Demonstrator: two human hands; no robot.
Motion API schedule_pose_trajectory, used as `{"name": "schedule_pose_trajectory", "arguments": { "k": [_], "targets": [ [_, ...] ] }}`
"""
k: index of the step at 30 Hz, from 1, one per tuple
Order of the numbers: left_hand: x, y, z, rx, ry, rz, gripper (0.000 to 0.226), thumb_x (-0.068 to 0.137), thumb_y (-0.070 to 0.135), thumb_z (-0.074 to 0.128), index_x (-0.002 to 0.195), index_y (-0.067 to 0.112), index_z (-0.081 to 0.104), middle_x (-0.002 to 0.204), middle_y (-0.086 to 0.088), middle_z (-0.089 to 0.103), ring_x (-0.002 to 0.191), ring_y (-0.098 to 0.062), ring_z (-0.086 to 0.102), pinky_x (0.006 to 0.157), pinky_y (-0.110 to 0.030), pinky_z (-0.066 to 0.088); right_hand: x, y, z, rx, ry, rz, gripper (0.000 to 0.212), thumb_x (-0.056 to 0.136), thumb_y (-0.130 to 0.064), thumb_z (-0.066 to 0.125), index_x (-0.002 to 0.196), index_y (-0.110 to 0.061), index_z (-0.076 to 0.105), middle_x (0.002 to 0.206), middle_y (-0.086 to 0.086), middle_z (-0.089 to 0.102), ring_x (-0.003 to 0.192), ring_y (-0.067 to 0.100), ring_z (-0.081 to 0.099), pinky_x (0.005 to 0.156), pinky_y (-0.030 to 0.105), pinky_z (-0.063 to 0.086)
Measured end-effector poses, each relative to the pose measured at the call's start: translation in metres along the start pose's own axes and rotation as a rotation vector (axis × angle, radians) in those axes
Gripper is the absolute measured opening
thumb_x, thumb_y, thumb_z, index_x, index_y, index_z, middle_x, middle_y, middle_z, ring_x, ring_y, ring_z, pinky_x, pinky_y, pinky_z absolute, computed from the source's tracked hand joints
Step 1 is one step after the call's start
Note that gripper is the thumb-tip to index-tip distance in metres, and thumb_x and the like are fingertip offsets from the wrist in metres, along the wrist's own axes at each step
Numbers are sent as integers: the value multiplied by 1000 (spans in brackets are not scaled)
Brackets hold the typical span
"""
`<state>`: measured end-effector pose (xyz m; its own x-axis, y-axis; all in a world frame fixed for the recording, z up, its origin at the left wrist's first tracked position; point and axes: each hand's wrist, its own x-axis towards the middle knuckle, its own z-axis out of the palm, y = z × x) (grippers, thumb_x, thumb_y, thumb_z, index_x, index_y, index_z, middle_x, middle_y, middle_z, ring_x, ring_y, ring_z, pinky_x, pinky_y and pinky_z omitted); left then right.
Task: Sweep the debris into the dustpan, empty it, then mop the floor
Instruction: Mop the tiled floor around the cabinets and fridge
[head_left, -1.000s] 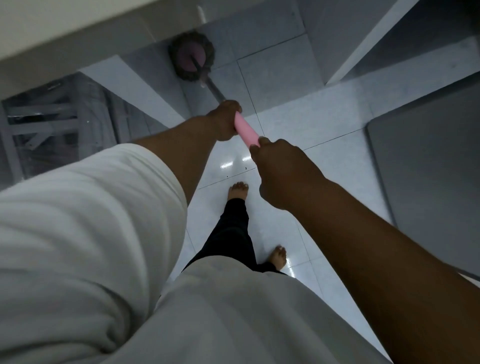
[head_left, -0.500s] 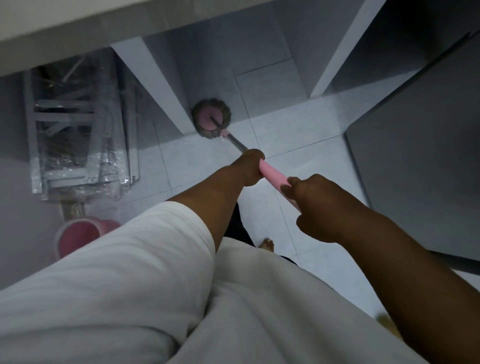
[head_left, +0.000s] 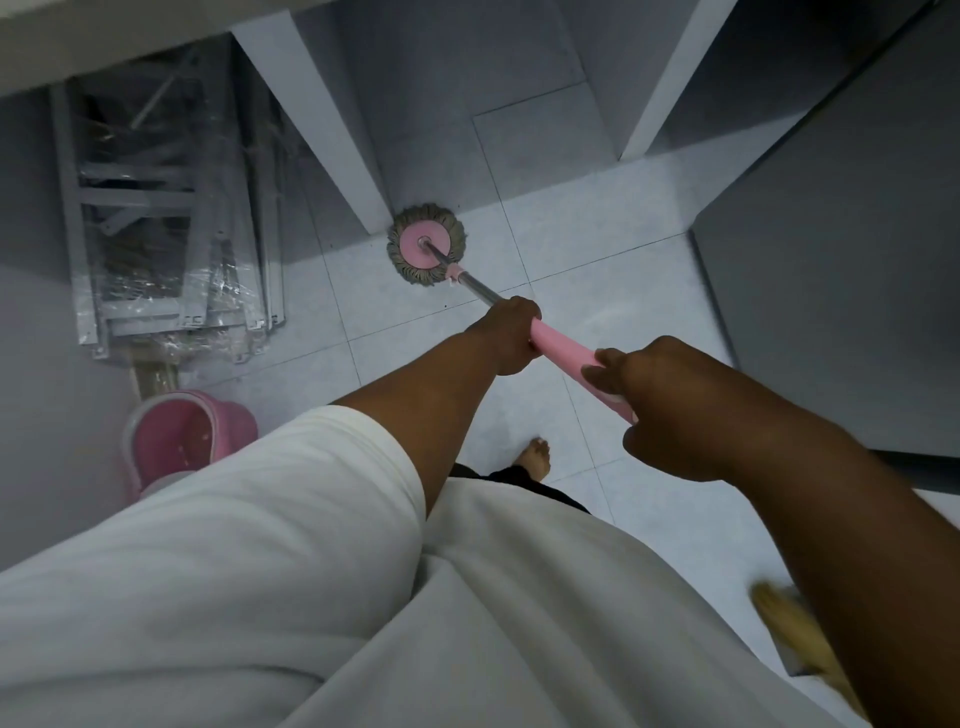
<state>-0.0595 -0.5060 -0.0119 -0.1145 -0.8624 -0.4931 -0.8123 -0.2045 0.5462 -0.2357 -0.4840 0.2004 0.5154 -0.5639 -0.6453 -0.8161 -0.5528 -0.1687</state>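
Our left hand (head_left: 506, 335) and right hand (head_left: 660, 405) clench the mop (head_left: 480, 290) by its pink grip (head_left: 563, 353). Its soft head (head_left: 427, 244) lies on the floor (head_left: 597, 249) beside a white post (head_left: 322, 130). We judge it light, stiff.

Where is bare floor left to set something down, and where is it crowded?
Bare tiles lie between the mop head and the grey cabinet, and in the recess between the two white panels. Crowded along the left wall: wrapped frames, pink bucket. The left hand and right hand grip the mop handle.
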Motion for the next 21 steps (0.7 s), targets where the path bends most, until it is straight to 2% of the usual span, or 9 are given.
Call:
{"name": "schedule_pose_trajectory", "arguments": {
  "k": [5, 9, 12, 14, 16, 21],
  "targets": [
    [-30, -21, -5, 3, -22, -11, 44, 87, 23, 68, 126, 11, 50, 131, -9, 50, 123, -25, 45, 100, -44, 44, -3, -28, 10, 2, -11, -33, 57, 80, -14, 62, 135, -22, 48, 99, 3, 49, 76, 19, 54, 65, 27, 50],
    [-54, -41, -16, -6, -34, -2, 42, 88, 23, 66, 125, 12, 49, 130, -8, 49, 123, -25, 44, 100, -44, 44, -3, -56, 10, -5, -25, -47, 60, 79, -13, 62, 137, -25, 48, 116, 7, 54, 89, 23, 60, 74, 31, 54],
    [-70, -57, -24, -7, -32, 7, 41, 89, 23, 65, 125, 11, 50, 129, -9, 50, 123, -25, 44, 100, -42, 43, -2, -78, 6, -17, -33, -73, 66, 79, -16, 63, 141, -30, 45, 124, 4, 54, 94, 21, 59, 75, 28, 53],
    [-80, -70, -30, -6, -32, 4, 40, 89, 24, 65, 124, 10, 51, 129, -10, 50, 122, -25, 44, 100, -43, 43, 1, -91, 5, -25, -32, -87, 67, 80, -18, 63, 143, -31, 43, 128, 3, 54, 96, 21, 59, 70, 24, 49],
    [-91, -84, -35, -8, -39, -7, 40, 89, 25, 65, 124, 11, 50, 129, -9, 49, 122, -25, 44, 99, -43, 44, 4, -107, 6, -24, -22, -86, 65, 81, -19, 62, 142, -30, 43, 125, 4, 54, 93, 21, 59, 64, 21, 45],
    [-108, -117, -48, -14, -52, -17, 43, 89, 26, 67, 126, 12, 49, 130, -8, 48, 120, -25, 46, 99, -44, 45, 13, -148, 11, -13, -11, -69, 61, 81, -19, 64, 139, -26, 47, 116, 5, 55, 90, 23, 60, 74, 31, 54]
  ]
}}
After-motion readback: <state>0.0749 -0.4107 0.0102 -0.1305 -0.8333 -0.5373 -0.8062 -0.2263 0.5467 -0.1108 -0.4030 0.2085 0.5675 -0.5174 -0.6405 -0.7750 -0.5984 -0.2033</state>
